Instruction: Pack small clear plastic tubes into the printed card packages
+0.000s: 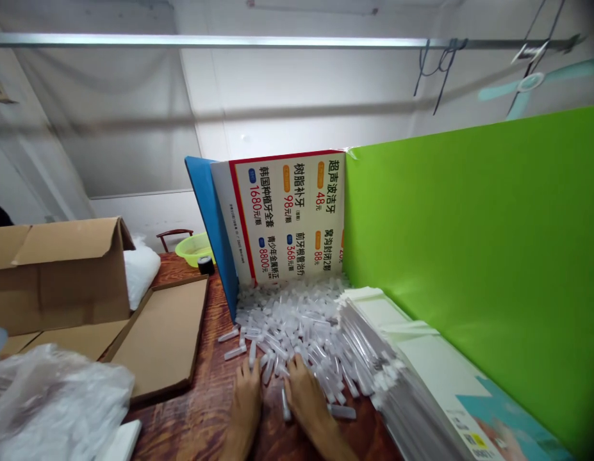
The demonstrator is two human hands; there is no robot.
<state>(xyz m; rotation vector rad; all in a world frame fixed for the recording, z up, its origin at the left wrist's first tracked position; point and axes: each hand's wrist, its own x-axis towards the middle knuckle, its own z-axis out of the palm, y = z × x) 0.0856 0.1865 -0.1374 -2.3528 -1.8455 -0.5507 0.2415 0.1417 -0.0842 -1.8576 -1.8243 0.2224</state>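
Note:
A heap of small translucent plastic tubes (297, 320) spreads over the dark red wooden table (282, 445). At its near left edge my left hand (247, 387) is closed, fingertips on one upright plastic tube (252, 354). My right hand (304, 390) reaches into the front of the heap with fingers bent together; what they grip is hidden among the tubes. One loose tube (286, 406) lies beside its thumb, and another tube (342, 412) lies to its right.
Printed boards stand behind the heap: blue (207, 224), white with Chinese text (287, 218), and green (470, 243). Bundled tubes (397, 384) are stacked at right. To the left are a cardboard box (61, 282), a shallow cardboard tray (165, 333), plastic bags (61, 403) and a yellow-green basin (191, 250).

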